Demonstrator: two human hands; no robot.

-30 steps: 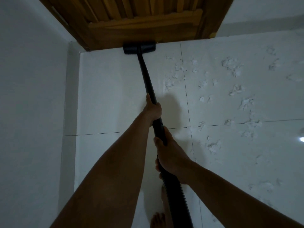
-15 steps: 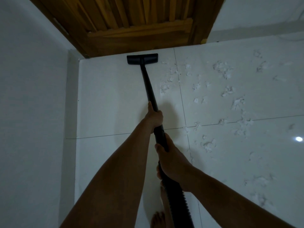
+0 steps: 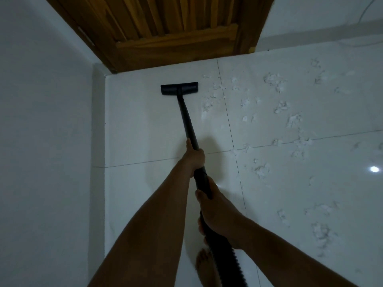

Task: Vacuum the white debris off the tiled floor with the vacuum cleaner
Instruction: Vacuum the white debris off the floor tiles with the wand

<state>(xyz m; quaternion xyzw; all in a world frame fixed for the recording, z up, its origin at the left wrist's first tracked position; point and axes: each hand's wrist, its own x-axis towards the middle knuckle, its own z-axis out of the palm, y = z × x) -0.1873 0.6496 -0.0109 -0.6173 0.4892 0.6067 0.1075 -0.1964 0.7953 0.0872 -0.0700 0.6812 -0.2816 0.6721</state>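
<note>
The vacuum [image 3: 184,112] has its flat black nozzle [image 3: 179,89] down on the floor [image 3: 143,131], in the far left part of the tiles, near the foot of the wooden door [image 3: 165,27] but apart from it, with its long side running left to right. The debris [image 3: 273,79] lies to the right of the nozzle: white shreds scattered from just beside its right end out to the right edge and down toward the near right, some along the grout lines. The wand [image 3: 191,134] slopes from the nozzle back toward the person, leaning slightly right. The left hand [image 3: 195,156] grasps the wand partway along, fingers wrapped round it and thumb laid along the tube toward the nozzle. The right hand [image 3: 215,212], nearer, grasps the thicker end where the wand meets the ribbed hose [image 3: 228,257], which runs off the near edge. A bare foot [image 3: 205,264] stands just left of the hose. A grey wall [image 3: 41,121] fills the left side, and a bright glare [image 3: 374,169] shines on a tile at the right
</note>
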